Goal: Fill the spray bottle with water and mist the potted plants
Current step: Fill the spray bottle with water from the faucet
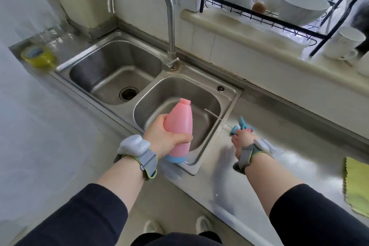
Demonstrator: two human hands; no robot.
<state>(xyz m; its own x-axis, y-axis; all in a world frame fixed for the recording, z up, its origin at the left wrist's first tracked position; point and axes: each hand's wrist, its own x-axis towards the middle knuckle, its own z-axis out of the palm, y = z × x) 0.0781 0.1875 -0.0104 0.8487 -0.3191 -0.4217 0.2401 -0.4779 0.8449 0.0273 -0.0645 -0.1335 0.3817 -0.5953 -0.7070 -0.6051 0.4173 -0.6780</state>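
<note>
My left hand (162,138) grips a pink spray bottle (179,124) with a blue base, its threaded neck bare and uncapped, held tilted above the right basin of a steel double sink (229,104). The blue spray head (242,126) lies on the steel counter just right of the sink, its thin dip tube reaching over the basin rim. My right hand (241,139) is on the spray head; the fingers are mostly hidden behind the hand. A tall curved tap (169,12) stands behind the two basins, with its spout over the left basin. No water runs.
A black dish rack (265,20) with white bowls stands on the windowsill, a white mug (343,43) beside it. A yellow-green cloth (357,183) lies at the counter's right edge. A yellow dish (38,57) and clear glasses sit left of the sink.
</note>
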